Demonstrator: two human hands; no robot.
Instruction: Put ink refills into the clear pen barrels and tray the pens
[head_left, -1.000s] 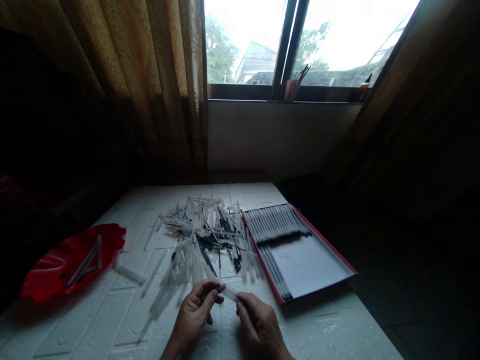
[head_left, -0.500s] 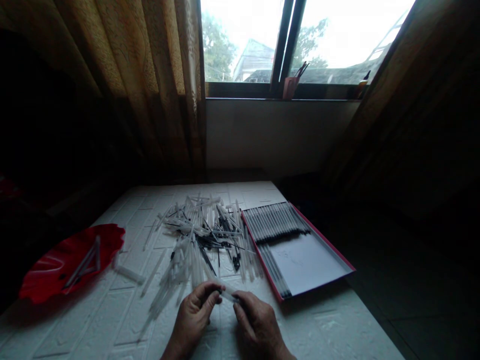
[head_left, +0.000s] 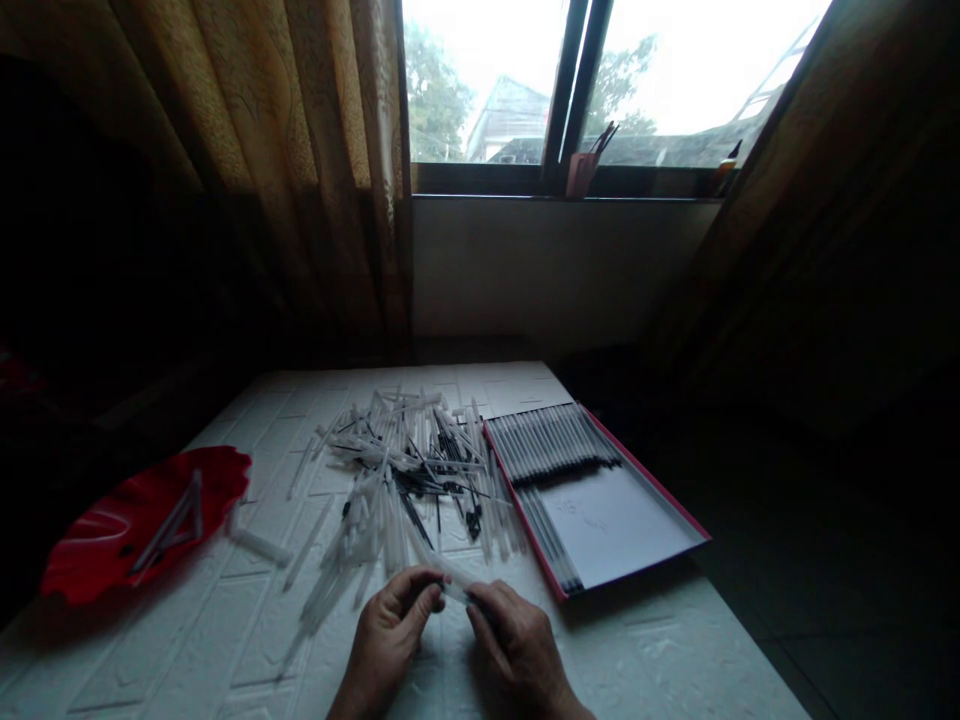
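At the table's near side, my left hand (head_left: 390, 625) pinches the left end of a translucent pen barrel (head_left: 455, 592), where a small dark part shows at the fingertips. My right hand (head_left: 521, 635) has its fingers closed on the barrel's other end. Just beyond my hands spreads a loose pile of clear pen barrels (head_left: 367, 545) mixed with thin black refills (head_left: 412, 520) and small black pieces (head_left: 472, 523). To the right, a shallow red-edged box (head_left: 622, 545) holds a tight row of pens (head_left: 555, 440) with black ends, and several more along its left side.
A red scalloped dish (head_left: 90, 570) with a few clear barrels (head_left: 169, 525) in it rests at the table's left. Another clear piece (head_left: 259, 546) lies beside it. A pink cup (head_left: 580, 176) and a small bottle (head_left: 726, 170) stand on the window sill.
Hardly anything differs. Both hands keep hold of the pen barrel in nearly the same spot, with only a slight shift of the fingers.
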